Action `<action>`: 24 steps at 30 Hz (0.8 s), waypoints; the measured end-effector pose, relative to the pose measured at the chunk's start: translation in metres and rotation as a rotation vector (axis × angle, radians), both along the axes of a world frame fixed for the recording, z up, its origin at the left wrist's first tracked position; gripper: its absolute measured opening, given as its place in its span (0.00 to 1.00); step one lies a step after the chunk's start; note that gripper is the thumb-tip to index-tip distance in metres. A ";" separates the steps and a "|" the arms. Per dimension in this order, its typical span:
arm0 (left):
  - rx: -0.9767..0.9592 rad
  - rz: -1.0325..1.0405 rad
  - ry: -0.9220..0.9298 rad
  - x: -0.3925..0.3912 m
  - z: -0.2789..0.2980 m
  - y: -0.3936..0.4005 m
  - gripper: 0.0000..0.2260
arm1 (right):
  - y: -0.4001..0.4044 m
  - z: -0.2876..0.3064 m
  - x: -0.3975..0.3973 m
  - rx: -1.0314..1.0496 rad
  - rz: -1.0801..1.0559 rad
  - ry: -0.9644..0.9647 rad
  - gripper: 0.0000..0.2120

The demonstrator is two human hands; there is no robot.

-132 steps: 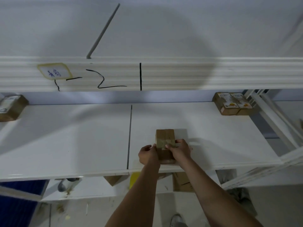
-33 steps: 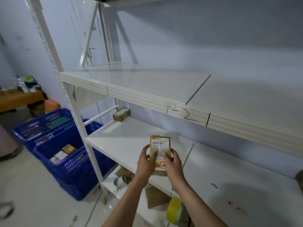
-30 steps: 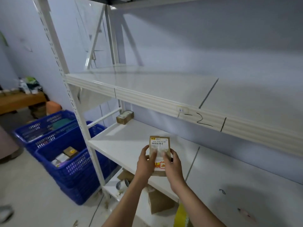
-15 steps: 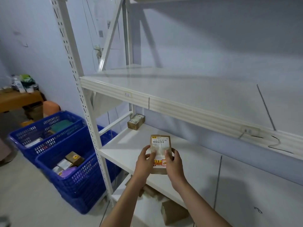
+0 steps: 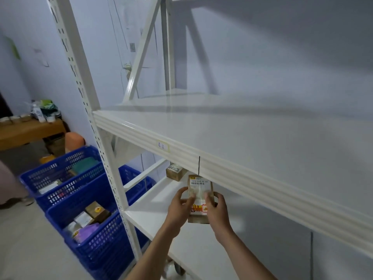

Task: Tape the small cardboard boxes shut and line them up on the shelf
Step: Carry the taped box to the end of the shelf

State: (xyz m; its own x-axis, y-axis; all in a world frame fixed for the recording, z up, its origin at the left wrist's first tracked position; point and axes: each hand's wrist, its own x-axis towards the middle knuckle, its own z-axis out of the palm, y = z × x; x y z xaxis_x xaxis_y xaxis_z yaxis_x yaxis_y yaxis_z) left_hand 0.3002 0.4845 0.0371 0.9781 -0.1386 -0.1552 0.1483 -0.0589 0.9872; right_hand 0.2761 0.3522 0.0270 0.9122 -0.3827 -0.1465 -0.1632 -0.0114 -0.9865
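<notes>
The left hand [image 5: 180,204] and right hand [image 5: 217,211] each pinch a side of the small cardboard box [image 5: 199,198], held in the air above the near edge of the lower shelf [image 5: 159,205]. With only fingertips on it, it could slip and drop. Farther along sits another box [image 5: 175,172]; set down carelessly, this one could knock it or land out of line.

Both bare forearms reach forward and up, and the left hand [image 5: 180,205] and the right hand [image 5: 217,209] grip the small brown cardboard box [image 5: 199,199] between them, thumbs on its front.
</notes>
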 end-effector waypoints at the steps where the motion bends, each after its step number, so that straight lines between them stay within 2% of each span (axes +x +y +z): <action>1: 0.002 0.007 0.008 0.008 -0.002 0.002 0.17 | 0.001 -0.001 0.008 0.006 0.011 0.004 0.13; 6: 0.027 0.020 0.035 0.031 -0.008 0.014 0.13 | 0.011 -0.003 0.032 0.004 0.081 0.084 0.08; 10: 0.087 0.007 0.076 0.056 -0.021 0.031 0.15 | 0.023 -0.015 0.048 -0.102 0.217 0.201 0.18; 14: 0.136 -0.051 0.097 0.082 -0.040 0.051 0.17 | 0.038 -0.023 0.064 -0.146 0.278 0.339 0.19; 16: 0.155 -0.095 0.111 0.098 -0.048 0.062 0.18 | 0.045 -0.033 0.075 -0.167 0.310 0.369 0.31; 18: 0.174 -0.142 0.128 0.112 -0.054 0.072 0.18 | 0.053 -0.045 0.086 -0.243 0.310 0.367 0.56; 19: 0.186 -0.161 0.127 0.119 -0.058 0.076 0.17 | 0.057 -0.055 0.094 -0.266 0.307 0.370 0.66; 20: 0.210 -0.181 0.114 0.127 -0.060 0.081 0.16 | 0.060 -0.064 0.100 -0.268 0.301 0.368 0.71; 22: 0.260 -0.233 0.093 0.140 -0.069 0.090 0.16 | 0.067 -0.077 0.108 -0.227 0.266 0.346 0.70; 24: 0.288 -0.293 0.093 0.146 -0.077 0.098 0.19 | 0.079 -0.080 0.107 -0.157 0.185 0.316 0.60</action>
State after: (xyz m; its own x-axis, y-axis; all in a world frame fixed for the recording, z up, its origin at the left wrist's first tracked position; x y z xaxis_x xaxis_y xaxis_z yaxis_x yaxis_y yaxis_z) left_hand 0.4459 0.5830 -0.0396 0.8840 -0.3466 -0.3137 0.1719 -0.3830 0.9076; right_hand 0.3827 0.4309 -0.0531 0.8869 -0.2567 -0.3840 -0.4399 -0.2156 -0.8718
